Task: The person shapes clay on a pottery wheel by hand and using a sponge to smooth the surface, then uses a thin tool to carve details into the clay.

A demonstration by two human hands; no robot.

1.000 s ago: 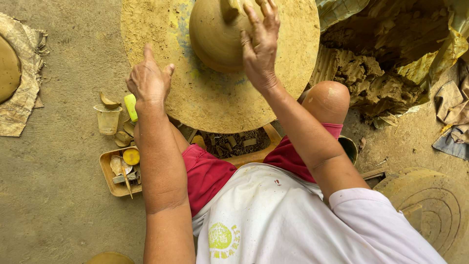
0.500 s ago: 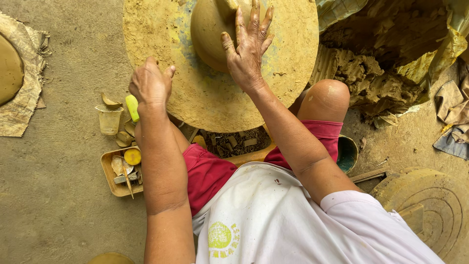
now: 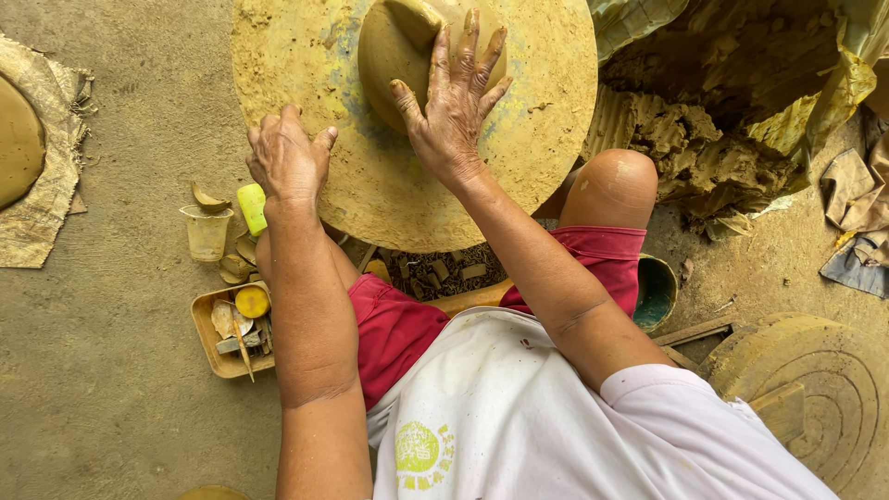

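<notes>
Two bare hands at a round clay-smeared potter's wheel (image 3: 389, 199). Right hand (image 3: 451, 116): fingers spread open, palm flat against the near side of a rounded lump of tan wet clay (image 3: 407, 46) at the wheel's centre, nothing clasped. Left hand (image 3: 287, 162): loosely curled on the wheel's near-left rim, grip empty. Best handled, by judgement, with even palm pressure and the rim hand steadying. Shallow tool tray (image 3: 208, 338) on the floor, left

A tan, mud-coated round wheel (image 3: 389, 199) carries an ochre clay lump (image 3: 394, 56). The shorts (image 3: 398, 324) are crimson, the shirt (image 3: 519, 417) white with a yellow-green emblem. A yellow-green cylinder (image 3: 251, 208) lies beside a clear plastic cup (image 3: 206, 231).
</notes>
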